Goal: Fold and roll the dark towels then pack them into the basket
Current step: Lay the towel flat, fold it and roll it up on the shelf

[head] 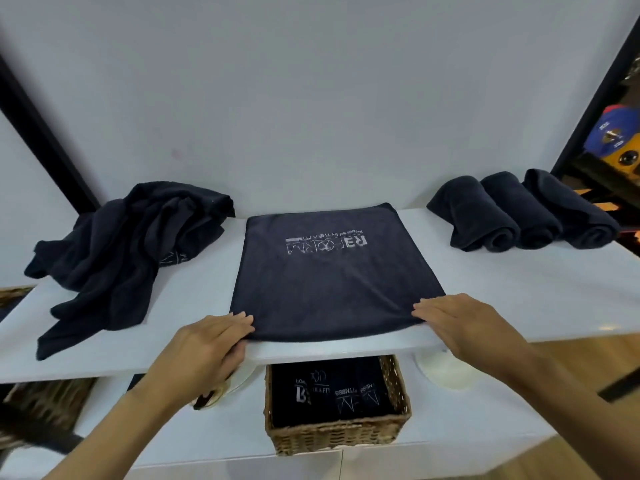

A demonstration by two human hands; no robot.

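Flattening is the step in hand: a dark towel [337,271] is laid square on the white shelf [502,292], printed side up, its near edge just at the shelf's front lip. The near left corner is held by the left hand [207,344], fingers pressed together on top and the thumb tucked below the hem, so the cloth is pinched. The near right corner is pressed by the right hand [460,323], palm down, fingers together; whether anything is pinched there cannot be told.

For a clean fold, both corners should be lifted together and carried evenly, so that hems are matched and no crease is trapped. The cloth is judged limp and likely to sag in the middle, so light tension should be kept between the hands.

An unfolded heap [128,251] is left at the far left, three rolled towels [523,213] are lined up at the far right, and the wicker basket [336,434] on the lower shelf is already partly filled.
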